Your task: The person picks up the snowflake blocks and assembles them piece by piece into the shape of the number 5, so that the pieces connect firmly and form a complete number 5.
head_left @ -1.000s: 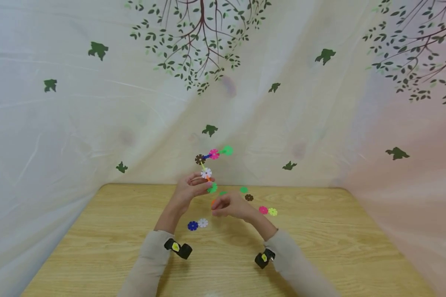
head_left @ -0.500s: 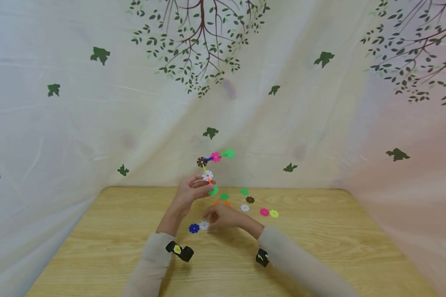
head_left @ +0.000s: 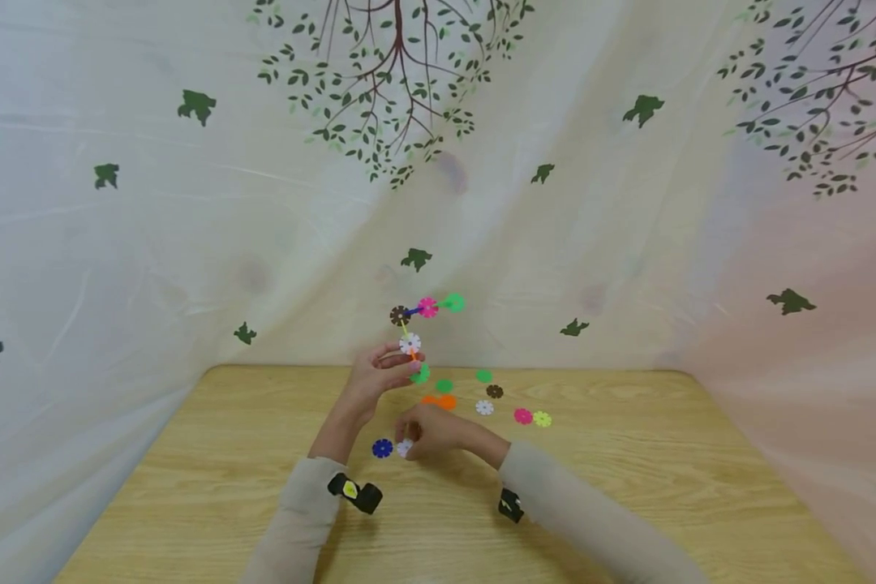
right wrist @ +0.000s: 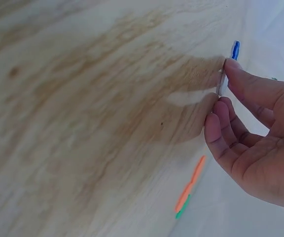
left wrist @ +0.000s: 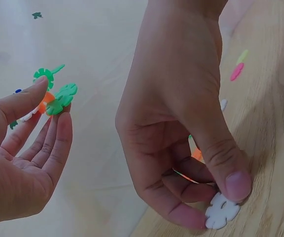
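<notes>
My left hand [head_left: 371,381] holds up a chain of interlocking notched flower-shaped discs. It grips the chain near its lower end, at a green disc [left wrist: 62,98] and an orange disc [left wrist: 46,101]. Above the fingers the chain runs through a white disc [head_left: 410,344], a brown disc [head_left: 400,315] and a pink disc [head_left: 427,307] to green at the tip. Low over the table, my right hand [head_left: 434,427] pinches a loose white disc [left wrist: 222,211] between thumb and fingers. A blue disc [head_left: 383,448] lies just left of it.
On the wooden table [head_left: 628,487] behind the right hand lie orange discs [head_left: 447,401], green discs [head_left: 444,386], another brown disc [head_left: 494,391] and another white disc [head_left: 485,408]. A pink disc [head_left: 523,416] and a yellow disc [head_left: 542,419] lie farther right. A printed curtain [head_left: 299,243] hangs behind.
My right hand has moved left and toward the table's near side, from the orange discs to the white one, and now pinches it, slightly apart from the blue disc. My left hand stays nearly still.
</notes>
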A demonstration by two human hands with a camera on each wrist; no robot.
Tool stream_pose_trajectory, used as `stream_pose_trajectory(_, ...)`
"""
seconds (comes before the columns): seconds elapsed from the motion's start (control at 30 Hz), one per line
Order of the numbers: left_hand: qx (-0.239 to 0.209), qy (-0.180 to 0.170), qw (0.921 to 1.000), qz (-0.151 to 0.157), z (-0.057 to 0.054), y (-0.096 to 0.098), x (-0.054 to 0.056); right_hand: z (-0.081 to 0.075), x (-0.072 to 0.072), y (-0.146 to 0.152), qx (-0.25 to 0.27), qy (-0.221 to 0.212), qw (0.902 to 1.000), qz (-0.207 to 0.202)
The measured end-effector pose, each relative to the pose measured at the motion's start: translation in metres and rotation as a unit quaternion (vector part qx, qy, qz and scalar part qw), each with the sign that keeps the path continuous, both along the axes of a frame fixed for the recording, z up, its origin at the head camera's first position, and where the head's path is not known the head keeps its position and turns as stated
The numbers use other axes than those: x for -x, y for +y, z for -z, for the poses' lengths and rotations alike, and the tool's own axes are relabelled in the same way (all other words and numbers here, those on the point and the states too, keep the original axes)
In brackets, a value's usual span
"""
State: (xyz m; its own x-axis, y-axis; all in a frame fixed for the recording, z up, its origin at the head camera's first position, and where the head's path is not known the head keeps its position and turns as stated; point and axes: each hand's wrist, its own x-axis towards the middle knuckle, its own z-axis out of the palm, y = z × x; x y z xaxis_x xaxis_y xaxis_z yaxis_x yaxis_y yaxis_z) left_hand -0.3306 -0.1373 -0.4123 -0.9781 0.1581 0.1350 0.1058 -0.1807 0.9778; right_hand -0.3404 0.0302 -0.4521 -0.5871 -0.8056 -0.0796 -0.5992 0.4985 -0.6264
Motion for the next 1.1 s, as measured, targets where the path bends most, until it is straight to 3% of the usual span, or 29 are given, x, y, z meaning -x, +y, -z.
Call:
stream_pose_trajectory(0.37, 0.008, -0.006, 0.9999, 0.002, 0.003, 0.001, 0.001, -0.004, 0.000, 0.018, 0.003, -0.031, 0.9995, -0.003)
stream_pose_trajectory(0.6, 0.015, -0.007, 0.9999, 0.000, 0.002, 0.001, -0.001, -0.004, 0.008, 0.039, 0.047, -0.029, 0.9985, -0.001)
stream_pose_trajectory(0.83, 0.020, -0.008, 0.9998, 0.001, 0.003, 0.002, -0.001, -0.017, 0.014, 0.057, 0.116, -0.056, 0.9898, 0.061)
stream_pose_trajectory(1.1, 0.025, -0.007, 0.9997, 0.005, 0.002, 0.004, 0.001, -0.045, 0.012, 0.070, 0.209, -0.059, 0.9672, 0.132)
